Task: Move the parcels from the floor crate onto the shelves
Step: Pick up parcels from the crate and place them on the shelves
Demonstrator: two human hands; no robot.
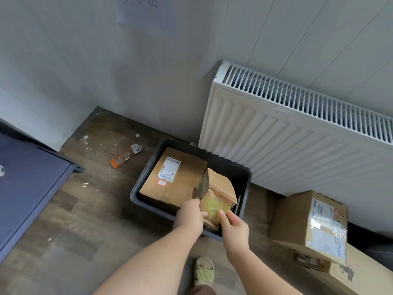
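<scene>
A dark plastic crate [238,173] stands on the wooden floor beside the radiator. Inside it lies a large flat cardboard parcel [170,182] with a white label. A smaller tape-wrapped cardboard parcel [219,190] is tilted above the crate's near right side. My left hand [188,216] grips its left edge and my right hand [234,227] holds its near right side with thumb on the taped face. A blue-grey shelf surface [27,188] shows at the left edge.
A white radiator [297,137] runs along the right wall. Cardboard boxes [308,226] are stacked on the floor at the right. An orange-and-grey tool [124,157] and white debris lie on the floor left of the crate. My sandalled foot [204,271] is below.
</scene>
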